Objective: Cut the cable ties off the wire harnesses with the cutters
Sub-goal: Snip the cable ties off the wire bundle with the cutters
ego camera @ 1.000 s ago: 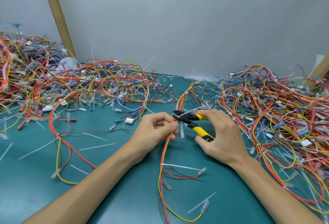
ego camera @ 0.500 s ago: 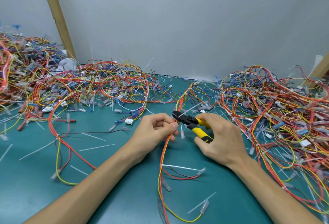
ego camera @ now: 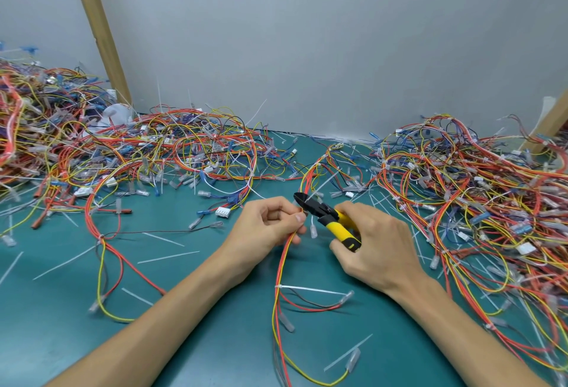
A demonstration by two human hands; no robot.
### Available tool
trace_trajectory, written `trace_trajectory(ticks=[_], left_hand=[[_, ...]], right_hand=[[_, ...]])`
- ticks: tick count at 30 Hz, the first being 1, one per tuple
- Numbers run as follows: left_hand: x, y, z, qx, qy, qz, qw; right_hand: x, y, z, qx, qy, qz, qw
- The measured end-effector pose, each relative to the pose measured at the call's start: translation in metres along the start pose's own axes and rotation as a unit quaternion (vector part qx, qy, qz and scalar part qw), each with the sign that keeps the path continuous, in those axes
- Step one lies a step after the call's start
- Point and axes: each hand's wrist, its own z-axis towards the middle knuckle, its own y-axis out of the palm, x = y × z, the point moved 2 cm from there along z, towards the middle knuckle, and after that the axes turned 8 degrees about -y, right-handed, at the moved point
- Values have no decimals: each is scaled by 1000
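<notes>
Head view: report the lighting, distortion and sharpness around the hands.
Head view: soft, even light, only faint shadows on the table, no glare; the wooden post leans, probably wide-angle distortion; left hand, right hand and cutters are sharp; wire piles at the edges look softer.

The left forearm [ego camera: 159, 322] and right forearm [ego camera: 461, 322] come in from the bench's [ego camera: 61, 325] near edge, converging mid-bench. The left hand [ego camera: 267, 228] is curled, thumb and fingers pinching the harness [ego camera: 281, 267]. Just beside it, the right hand [ego camera: 379, 251] grips the cutters [ego camera: 330, 217] by their 2 handles.
</notes>
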Motion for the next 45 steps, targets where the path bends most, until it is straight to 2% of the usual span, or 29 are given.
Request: trace_trajectory(ticks=[45], left_hand=[[-1,0,1,8,-6,15,1000]], right_hand=[[-6,-3,0,14,8,-39,999]])
